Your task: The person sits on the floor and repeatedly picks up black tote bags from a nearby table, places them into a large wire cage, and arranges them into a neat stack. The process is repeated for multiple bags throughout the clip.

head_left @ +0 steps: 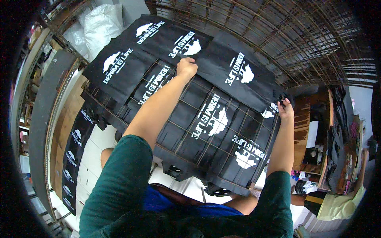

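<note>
My left hand (186,68) is closed on the near left edge of a black sheet (224,59) with white print. My right hand (285,109) pinches the same sheet's right corner, where the material is bunched. Between my hands the sheet lies over the far part of a wire grid rack (180,123). More black printed sheets (206,137) show through the grid's squares. At the far left, other printed sheets (115,65) lie flat, partly overlapping. Whether the pieces are bags or plain cloth, I cannot tell.
Stacked wire racks (278,31) rise at the back right. White plastic sacks (103,29) lie at the far left, above a metal-framed shelf (43,119). On the right stands a wooden cabinet (313,131) with clutter. Another person in a pale yellow shirt (339,204) is at lower right.
</note>
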`<state>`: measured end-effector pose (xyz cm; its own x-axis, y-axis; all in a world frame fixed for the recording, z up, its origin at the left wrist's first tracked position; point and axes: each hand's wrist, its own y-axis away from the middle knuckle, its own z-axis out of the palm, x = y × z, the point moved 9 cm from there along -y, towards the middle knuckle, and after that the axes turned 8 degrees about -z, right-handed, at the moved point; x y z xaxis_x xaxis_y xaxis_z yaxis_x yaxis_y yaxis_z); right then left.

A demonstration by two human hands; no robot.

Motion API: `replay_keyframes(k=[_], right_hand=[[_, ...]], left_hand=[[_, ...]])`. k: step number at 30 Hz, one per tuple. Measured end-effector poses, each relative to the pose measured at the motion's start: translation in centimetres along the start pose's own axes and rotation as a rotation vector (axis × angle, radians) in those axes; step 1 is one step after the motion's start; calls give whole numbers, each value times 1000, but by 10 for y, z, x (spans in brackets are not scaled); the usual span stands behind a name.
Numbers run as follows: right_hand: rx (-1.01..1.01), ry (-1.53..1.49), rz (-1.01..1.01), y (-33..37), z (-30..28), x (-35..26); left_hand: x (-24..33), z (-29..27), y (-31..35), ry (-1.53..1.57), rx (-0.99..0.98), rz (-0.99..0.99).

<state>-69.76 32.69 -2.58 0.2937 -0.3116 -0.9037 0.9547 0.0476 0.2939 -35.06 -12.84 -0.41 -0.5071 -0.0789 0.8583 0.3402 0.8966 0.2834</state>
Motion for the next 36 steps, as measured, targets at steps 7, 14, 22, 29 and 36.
replay_keyframes(k=[7, 14, 22, 29, 36], right_hand=[[7, -6, -83, -3, 30, 20], [4, 19, -103, 4, 36, 19], [56, -12, -87, 10, 18, 21], [9, -17, -120, -8, 10, 31], [192, 24, -116, 6, -4, 38]], left_hand=[[0, 12, -21, -258, 88, 134], [-5, 5, -28, -372, 118, 163], [4, 14, -22, -392, 141, 271], [1, 15, -24, -389, 103, 274], [-1, 12, -21, -408, 100, 259]])
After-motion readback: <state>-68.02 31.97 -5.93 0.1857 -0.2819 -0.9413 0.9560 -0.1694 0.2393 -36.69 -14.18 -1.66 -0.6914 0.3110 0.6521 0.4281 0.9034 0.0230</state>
